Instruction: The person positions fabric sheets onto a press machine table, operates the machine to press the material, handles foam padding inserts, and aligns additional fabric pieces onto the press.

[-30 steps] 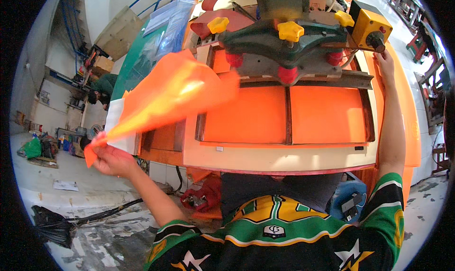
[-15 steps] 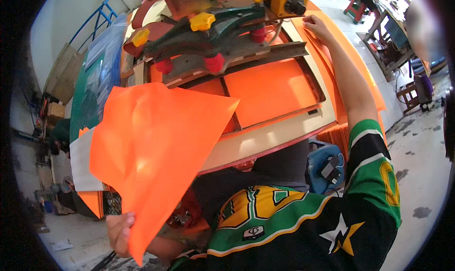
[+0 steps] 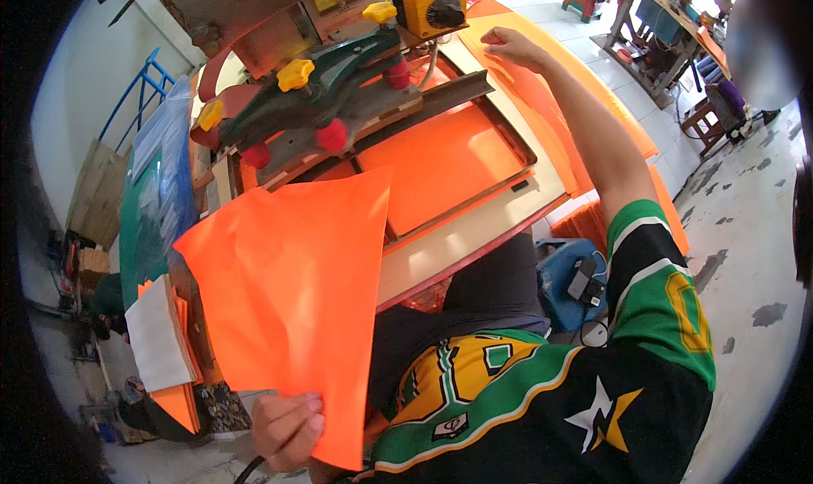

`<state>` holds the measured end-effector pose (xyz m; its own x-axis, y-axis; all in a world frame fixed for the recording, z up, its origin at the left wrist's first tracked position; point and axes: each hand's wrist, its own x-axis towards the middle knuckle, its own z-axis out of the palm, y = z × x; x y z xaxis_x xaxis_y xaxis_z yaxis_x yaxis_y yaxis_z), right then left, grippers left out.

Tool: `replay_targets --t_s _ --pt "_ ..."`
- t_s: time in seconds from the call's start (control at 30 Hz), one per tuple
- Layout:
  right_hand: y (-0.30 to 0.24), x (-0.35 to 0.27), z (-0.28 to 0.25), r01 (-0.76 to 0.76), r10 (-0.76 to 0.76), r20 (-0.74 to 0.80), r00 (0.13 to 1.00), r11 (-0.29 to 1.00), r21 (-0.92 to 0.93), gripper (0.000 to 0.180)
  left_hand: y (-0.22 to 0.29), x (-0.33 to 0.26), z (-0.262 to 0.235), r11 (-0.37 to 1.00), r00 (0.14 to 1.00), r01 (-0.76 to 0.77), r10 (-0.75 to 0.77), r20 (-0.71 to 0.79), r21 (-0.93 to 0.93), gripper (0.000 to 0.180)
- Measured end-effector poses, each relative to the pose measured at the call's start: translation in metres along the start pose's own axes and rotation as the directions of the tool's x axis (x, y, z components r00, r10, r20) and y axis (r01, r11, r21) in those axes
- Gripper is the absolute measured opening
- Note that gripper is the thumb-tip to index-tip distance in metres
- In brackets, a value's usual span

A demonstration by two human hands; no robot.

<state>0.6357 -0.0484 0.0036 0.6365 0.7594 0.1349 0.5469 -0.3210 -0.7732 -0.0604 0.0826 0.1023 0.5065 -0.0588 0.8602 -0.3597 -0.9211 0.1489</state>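
My left hand (image 3: 288, 429) is closed on the lower edge of a large, limp orange sheet (image 3: 288, 272). The sheet spreads up and away from the hand, and its far edge overlaps the left part of a dark metal frame (image 3: 392, 226). Inside that frame more orange material (image 3: 449, 171) lies flat, on a cream board (image 3: 440, 259). At the far right, my right hand (image 3: 512, 48) has its fingers curled together over a pile of orange sheets (image 3: 542, 111). Whether it pinches a sheet edge is hidden.
A press with a dark green arm (image 3: 330, 86), yellow knobs and red feet stands over the frame. Beside it is a yellow control box (image 3: 430, 5). White and orange pieces (image 3: 161, 336) are stacked at left. A blue case (image 3: 559, 285) sits below the board.
My left hand has moved right and slightly down, drawing the orange sheet along and spreading it flatter. The whole view has turned, so the press and my right hand appear further left.
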Motion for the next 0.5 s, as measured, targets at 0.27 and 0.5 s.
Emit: replay_targets --t_s 0.27,0.5 --pt "-0.088 -0.078 0.014 0.107 -0.045 -0.274 0.961 0.970 0.217 0.030 0.038 0.008 0.026 0.972 0.925 0.232 -0.231 0.302 0.031 0.011" --pt "-0.178 -0.161 0.020 0.214 -0.092 -0.345 0.934 0.918 0.334 0.035 0.038 -0.013 0.046 0.980 0.941 0.192 -0.198 0.273 0.048 0.017"
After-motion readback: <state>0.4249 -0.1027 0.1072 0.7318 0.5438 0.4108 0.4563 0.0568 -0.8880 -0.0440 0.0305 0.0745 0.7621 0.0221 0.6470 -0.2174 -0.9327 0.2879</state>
